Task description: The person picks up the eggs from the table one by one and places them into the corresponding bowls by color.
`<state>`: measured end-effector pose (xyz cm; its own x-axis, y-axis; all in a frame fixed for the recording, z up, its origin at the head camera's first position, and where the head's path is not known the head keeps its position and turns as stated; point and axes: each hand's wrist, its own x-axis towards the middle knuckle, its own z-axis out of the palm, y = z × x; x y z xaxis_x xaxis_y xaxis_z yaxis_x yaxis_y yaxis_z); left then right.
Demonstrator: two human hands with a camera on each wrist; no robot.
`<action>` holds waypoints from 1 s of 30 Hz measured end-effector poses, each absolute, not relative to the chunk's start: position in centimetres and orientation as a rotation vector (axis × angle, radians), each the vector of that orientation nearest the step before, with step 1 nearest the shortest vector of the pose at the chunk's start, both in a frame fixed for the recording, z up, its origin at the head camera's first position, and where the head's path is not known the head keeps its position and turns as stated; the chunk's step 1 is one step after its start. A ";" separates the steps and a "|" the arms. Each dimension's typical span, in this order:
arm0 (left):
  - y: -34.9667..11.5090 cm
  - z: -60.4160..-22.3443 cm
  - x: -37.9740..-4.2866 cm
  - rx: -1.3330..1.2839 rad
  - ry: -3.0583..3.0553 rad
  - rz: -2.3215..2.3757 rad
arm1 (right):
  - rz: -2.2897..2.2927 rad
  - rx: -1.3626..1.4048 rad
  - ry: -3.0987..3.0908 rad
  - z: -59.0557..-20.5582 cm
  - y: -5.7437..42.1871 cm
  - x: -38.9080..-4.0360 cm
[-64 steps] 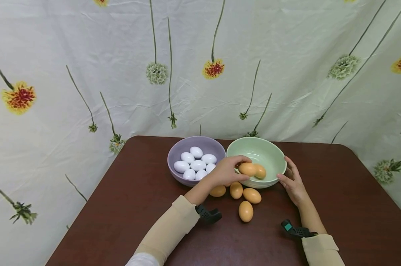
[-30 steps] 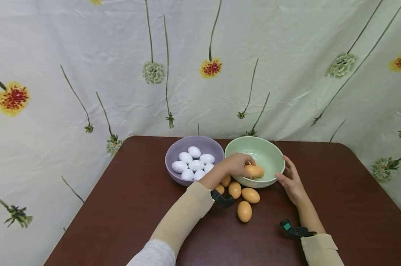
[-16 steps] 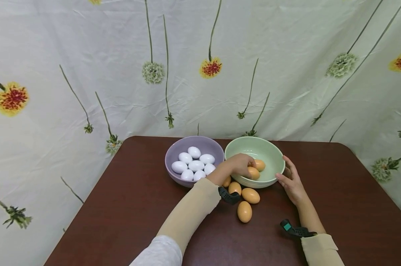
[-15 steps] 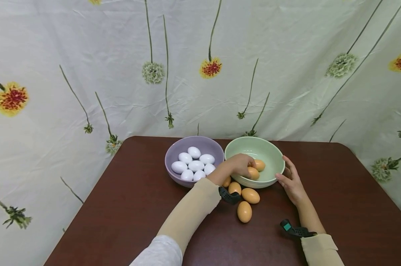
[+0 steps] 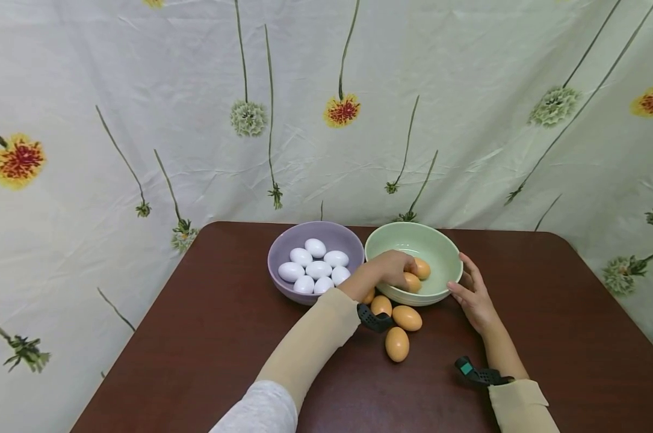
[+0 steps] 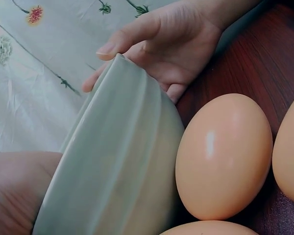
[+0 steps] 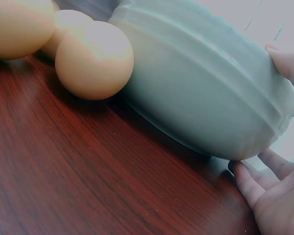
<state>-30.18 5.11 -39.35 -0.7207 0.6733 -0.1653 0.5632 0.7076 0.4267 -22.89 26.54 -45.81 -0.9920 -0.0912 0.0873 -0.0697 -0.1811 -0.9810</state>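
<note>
My left hand (image 5: 392, 267) reaches over the near rim of a pale green bowl (image 5: 444, 252). Its fingers and thumb are round a brown egg (image 5: 412, 282), partly covered by the hand. Behind that, another brown egg (image 5: 422, 269) lies in the bowl. On the bowl's right side my right hand (image 5: 475, 299) grips the wall, thumb at the rim and fingers outside and low, as the right wrist view shows. Several loose brown eggs lie in front of the bowl, among them one egg (image 5: 407, 318) near it and one (image 5: 397, 344) closer to me.
To the left, touching or nearly touching the green bowl, stands a purple bowl (image 5: 278, 258) with several white eggs (image 5: 318, 269) in it. Both are near the back edge of a dark red-brown table (image 5: 218, 313). A flowered cloth (image 5: 196, 90) hangs behind.
My left hand has lowered a brown egg into the green bowl, and its forearm has come forward and right. Lately it is almost still. My right hand keeps its place on the bowl.
</note>
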 end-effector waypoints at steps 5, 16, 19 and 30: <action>4.7 -39.3 -30.1 0.963 2.593 0.690 | -2.395 -0.201 2.003 -45.8 26.6 -22.9; 3.0 -39.2 -29.0 1.021 2.561 1.135 | -2.407 -0.211 1.995 -46.0 26.2 -23.3; 2.5 -39.0 -28.5 1.033 2.524 1.207 | -2.406 -0.196 1.997 -46.0 26.2 -23.3; 1.2 -39.1 -26.1 1.003 2.476 1.326 | -2.396 -0.202 2.017 -45.9 26.5 -22.9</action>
<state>-26.13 1.17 -39.13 -0.7624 0.6255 0.1655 0.4843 0.3821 0.7870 -22.88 26.49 -45.93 -0.9917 -0.0853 0.0961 -0.0802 -0.1738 -0.9815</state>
